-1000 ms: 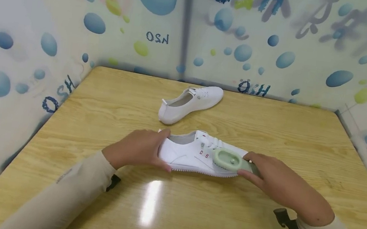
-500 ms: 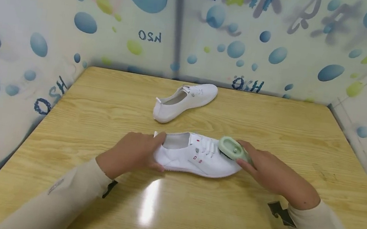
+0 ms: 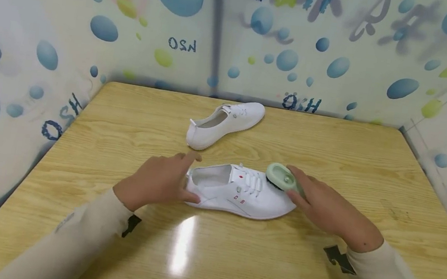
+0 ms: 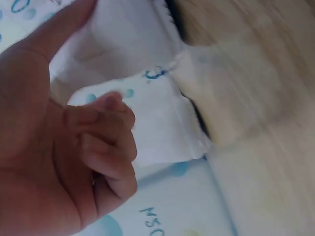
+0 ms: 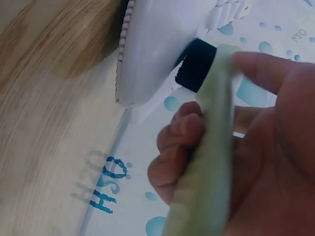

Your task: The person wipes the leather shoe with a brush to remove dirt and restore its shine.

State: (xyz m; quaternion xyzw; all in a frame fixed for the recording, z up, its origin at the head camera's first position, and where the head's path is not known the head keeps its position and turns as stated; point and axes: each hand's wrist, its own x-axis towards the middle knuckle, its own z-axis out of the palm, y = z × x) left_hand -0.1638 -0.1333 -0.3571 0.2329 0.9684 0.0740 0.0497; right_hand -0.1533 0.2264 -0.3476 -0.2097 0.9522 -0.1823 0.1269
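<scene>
Yellowish wood-grain table here, white lace-up shoe lying mid-table, toe pointing right, right hand wrapped round a pale-green oval-headed brush at that toe, left hand loosely cupped, holding nothing, by the heel, so I'd steady the heel and brush lightly.

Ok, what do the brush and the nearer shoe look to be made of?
Brush: pale green, smooth and rounded, so probably molded plastic; dark, dense bristles, perhaps nylon. Nearer shoe: its smooth white upper has a slight sheen, suggesting leather or synthetic; the ridged sole edge looks rubbery.
</scene>
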